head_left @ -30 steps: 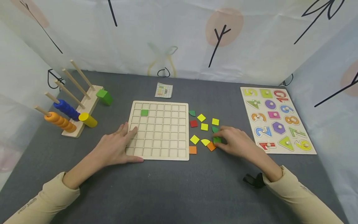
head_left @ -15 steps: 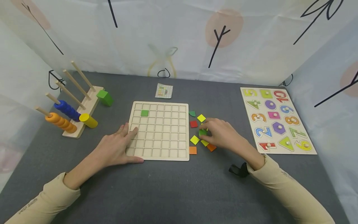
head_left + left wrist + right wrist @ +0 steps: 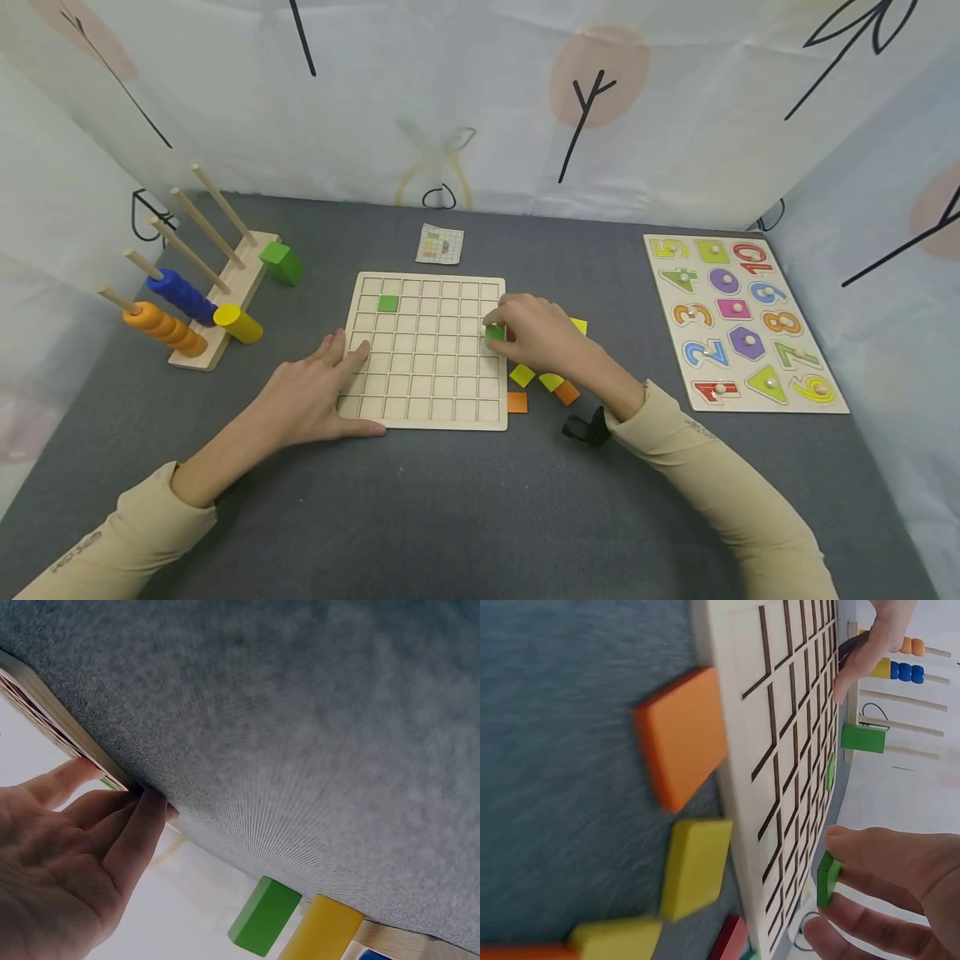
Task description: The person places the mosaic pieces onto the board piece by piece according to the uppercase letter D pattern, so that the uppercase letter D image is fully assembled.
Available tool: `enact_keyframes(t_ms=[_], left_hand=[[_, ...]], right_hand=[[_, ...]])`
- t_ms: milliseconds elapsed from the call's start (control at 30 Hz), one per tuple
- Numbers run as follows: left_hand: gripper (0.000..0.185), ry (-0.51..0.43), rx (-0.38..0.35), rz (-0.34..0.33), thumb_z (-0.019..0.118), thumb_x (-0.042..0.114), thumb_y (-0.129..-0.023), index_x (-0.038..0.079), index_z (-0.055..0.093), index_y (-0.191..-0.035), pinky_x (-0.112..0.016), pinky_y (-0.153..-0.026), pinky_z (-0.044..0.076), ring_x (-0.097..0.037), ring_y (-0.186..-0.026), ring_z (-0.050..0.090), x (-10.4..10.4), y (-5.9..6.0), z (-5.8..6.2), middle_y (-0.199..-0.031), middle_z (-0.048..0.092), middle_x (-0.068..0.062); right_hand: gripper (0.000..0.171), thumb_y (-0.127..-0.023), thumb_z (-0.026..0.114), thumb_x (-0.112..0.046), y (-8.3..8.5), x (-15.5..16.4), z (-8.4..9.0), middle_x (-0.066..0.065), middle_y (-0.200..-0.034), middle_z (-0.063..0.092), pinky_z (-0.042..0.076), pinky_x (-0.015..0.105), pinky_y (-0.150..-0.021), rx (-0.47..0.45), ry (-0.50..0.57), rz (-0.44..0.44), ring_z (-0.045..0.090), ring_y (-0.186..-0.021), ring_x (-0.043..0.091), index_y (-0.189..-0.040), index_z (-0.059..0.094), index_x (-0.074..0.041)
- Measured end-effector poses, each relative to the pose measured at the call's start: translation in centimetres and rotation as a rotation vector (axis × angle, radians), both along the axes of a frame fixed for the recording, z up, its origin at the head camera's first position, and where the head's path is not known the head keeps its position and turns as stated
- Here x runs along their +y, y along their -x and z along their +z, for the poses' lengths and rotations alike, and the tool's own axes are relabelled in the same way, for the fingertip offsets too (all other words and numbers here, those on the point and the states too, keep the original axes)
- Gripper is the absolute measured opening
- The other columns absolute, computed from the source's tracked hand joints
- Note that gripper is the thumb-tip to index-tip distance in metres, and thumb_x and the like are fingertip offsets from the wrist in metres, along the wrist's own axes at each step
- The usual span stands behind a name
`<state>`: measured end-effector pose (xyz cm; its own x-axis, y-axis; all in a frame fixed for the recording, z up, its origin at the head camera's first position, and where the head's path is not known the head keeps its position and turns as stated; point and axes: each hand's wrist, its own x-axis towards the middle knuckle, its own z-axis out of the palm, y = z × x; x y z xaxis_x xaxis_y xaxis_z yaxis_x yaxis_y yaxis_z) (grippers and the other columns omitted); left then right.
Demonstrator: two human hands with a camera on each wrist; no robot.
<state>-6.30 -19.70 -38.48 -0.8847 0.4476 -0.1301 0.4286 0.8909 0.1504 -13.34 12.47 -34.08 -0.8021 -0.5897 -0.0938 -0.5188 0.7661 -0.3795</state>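
A wooden grid board lies mid-table with one green square tile set in an upper-left cell. My left hand rests along the board's left edge, fingers over the frame and thumb at the lower edge. Between thumb and fingers, my right hand pinches a second green square tile, held above the board's right edge. Under and beside that hand lie loose tiles, among them a yellow square, a yellow rounded piece and orange squares. The hand hides some others.
A small pattern card lies behind the board. At left stands a peg stacker with orange and blue beads, beside a green block and a yellow cylinder. A number puzzle lies at right.
My right hand has carried the green square tile leftward from the right side of the loose tiles to the board's right edge. The left hand has stayed on the board.
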Motion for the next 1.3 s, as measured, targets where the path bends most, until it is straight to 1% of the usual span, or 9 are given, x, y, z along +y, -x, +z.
enact_keyframes(t_ms=[100,200,300,400,467,600,967,1233,1300], left_hand=[[0.118,0.001,0.005,-0.001,0.068,0.085,-0.071,0.003,0.045,-0.153,-0.054,-0.067,0.058,-0.055,-0.138,0.047,0.0,0.0,0.0,-0.153,0.036,-0.042],[0.118,0.005,0.005,0.002,0.068,0.085,-0.071,0.003,0.045,-0.153,-0.054,-0.066,0.058,-0.055,-0.138,0.047,0.1,0.0,0.0,-0.154,0.036,-0.042],[0.117,0.007,0.004,0.004,0.069,0.084,-0.071,0.004,0.045,-0.153,-0.053,-0.065,0.057,-0.055,-0.138,0.048,0.0,0.1,-0.1,-0.154,0.036,-0.042],[0.118,0.009,0.007,0.003,0.067,0.086,-0.071,0.004,0.045,-0.153,-0.052,-0.064,0.057,-0.055,-0.137,0.049,0.0,0.0,-0.1,-0.153,0.036,-0.042],[0.118,0.010,0.010,0.002,0.066,0.087,-0.071,0.003,0.046,-0.153,-0.052,-0.065,0.058,-0.055,-0.136,0.050,0.0,0.0,-0.1,-0.153,0.037,-0.043],[0.118,0.011,0.021,-0.001,0.068,0.086,-0.071,0.003,0.046,-0.152,-0.051,-0.064,0.058,-0.055,-0.135,0.051,0.0,0.0,-0.2,-0.152,0.038,-0.043],[0.117,0.012,0.040,-0.014,0.067,0.086,-0.071,0.003,0.047,-0.152,-0.049,-0.062,0.058,-0.054,-0.133,0.054,-0.2,0.1,-0.4,-0.152,0.039,-0.043],[0.118,0.013,0.040,-0.016,0.069,0.085,-0.071,0.003,0.046,-0.152,-0.049,-0.062,0.058,-0.054,-0.134,0.053,-0.2,0.1,-0.5,-0.153,0.038,-0.042],[0.118,0.015,0.041,-0.015,0.068,0.085,-0.071,0.003,0.046,-0.152,-0.049,-0.063,0.058,-0.054,-0.134,0.053,-0.2,0.1,-0.5,-0.153,0.038,-0.042]], right_hand=[[0.028,-0.094,0.073,-0.019,0.8,-1.2,-0.4,0.007,-0.106,0.071,0.038,0.022,-0.053,-0.006,0.005,-0.004,0.060,-0.076,0.015,-0.121,0.076,-0.009],[0.030,-0.095,0.072,-0.020,1.6,-2.5,-0.6,0.008,-0.110,0.072,0.043,0.025,-0.056,0.002,0.008,0.001,0.065,-0.086,0.019,-0.122,0.076,-0.010],[0.029,-0.095,0.071,-0.020,2.3,-3.9,-0.7,0.008,-0.111,0.073,0.052,0.030,-0.064,0.014,0.018,0.011,0.069,-0.096,0.021,-0.122,0.076,-0.010],[0.028,-0.096,0.070,-0.019,3.0,-5.2,-0.8,0.009,-0.112,0.073,0.056,0.034,-0.073,0.021,0.035,0.026,0.070,-0.102,0.022,-0.121,0.076,-0.008],[0.027,-0.096,0.069,-0.017,3.4,-6.1,-1.0,0.009,-0.113,0.074,0.056,0.032,-0.073,0.016,0.047,0.035,0.070,-0.103,0.021,-0.120,0.076,-0.008],[0.026,-0.096,0.068,-0.016,4.2,-7.8,-1.4,0.008,-0.112,0.074,0.052,0.030,-0.068,0.016,0.051,0.040,0.068,-0.096,0.019,-0.120,0.076,-0.009],[0.026,-0.096,0.071,-0.020,5.8,-10.7,-2.5,0.005,-0.119,0.074,0.052,0.033,-0.071,-0.002,0.030,0.026,0.060,-0.087,0.015,-0.121,0.076,-0.012],[0.029,-0.094,0.075,-0.022,5.9,-11.6,-2.7,0.003,-0.122,0.073,0.058,0.042,-0.085,0.001,0.001,0.020,0.070,-0.106,0.019,-0.123,0.076,-0.015],[0.030,-0.094,0.075,-0.022,5.9,-11.7,-2.7,0.003,-0.124,0.073,0.059,0.043,-0.085,0.001,-0.005,0.016,0.071,-0.107,0.020,-0.123,0.075,-0.016]])
